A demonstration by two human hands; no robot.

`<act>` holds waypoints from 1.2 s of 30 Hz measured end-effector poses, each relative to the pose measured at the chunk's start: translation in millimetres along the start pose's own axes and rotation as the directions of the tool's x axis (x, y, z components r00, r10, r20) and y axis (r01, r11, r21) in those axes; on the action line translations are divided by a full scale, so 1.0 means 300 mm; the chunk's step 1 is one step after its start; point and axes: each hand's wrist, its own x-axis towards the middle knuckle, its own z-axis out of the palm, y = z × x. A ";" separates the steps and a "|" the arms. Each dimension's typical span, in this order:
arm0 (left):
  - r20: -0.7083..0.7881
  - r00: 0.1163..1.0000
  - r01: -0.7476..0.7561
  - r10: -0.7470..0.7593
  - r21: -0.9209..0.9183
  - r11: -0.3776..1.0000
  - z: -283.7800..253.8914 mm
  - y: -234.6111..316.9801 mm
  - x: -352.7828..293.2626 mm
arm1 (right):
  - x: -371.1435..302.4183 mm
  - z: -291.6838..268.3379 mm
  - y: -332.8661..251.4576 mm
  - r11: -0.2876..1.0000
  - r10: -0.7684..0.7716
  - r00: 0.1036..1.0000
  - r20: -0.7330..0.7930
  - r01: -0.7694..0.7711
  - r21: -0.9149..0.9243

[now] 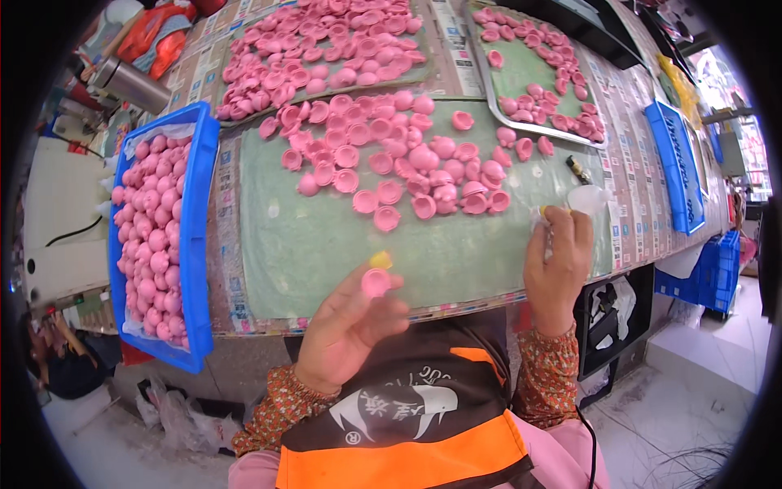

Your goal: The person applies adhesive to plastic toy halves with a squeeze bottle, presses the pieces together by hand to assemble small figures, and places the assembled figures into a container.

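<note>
A small pink half-round plastic shell (375, 283) is pinched in my left hand (346, 326), its hollow side facing up. A yellow cover (380, 260) sits on one of that hand's fingertips. At the right of the green mat (277, 244), my right hand (558, 265) has its fingers drawn together, with a bit of yellow at a fingertip. Its fingertips meet the edge of a whitish translucent rounded container (588, 199); what they grip is hidden. Many loose pink shells (391, 155) lie in a heap beyond both hands.
A blue crate (204, 236) of pink balls stands at the left. Behind lie a tray (599, 145) of pink shells and another large spread of shells (326, 49). A small dark-and-gold object (577, 169) rests by the container. Another blue crate (674, 167) is far right.
</note>
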 end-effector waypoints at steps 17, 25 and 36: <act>0.100 0.995 0.007 0.006 -0.124 0.992 -0.072 -0.020 -0.005 | 0.046 0.095 -0.067 0.994 -0.011 0.993 0.119 -0.003 0.112; 0.044 0.999 0.005 -0.002 -0.067 0.998 -0.036 -0.014 -0.001 | -0.037 0.056 -0.096 0.831 0.187 0.931 0.312 -0.320 0.455; 0.037 0.999 0.011 -0.011 -0.016 1.000 -0.026 -0.016 -0.007 | -0.046 -0.005 -0.070 0.986 0.045 0.975 0.216 -0.078 0.147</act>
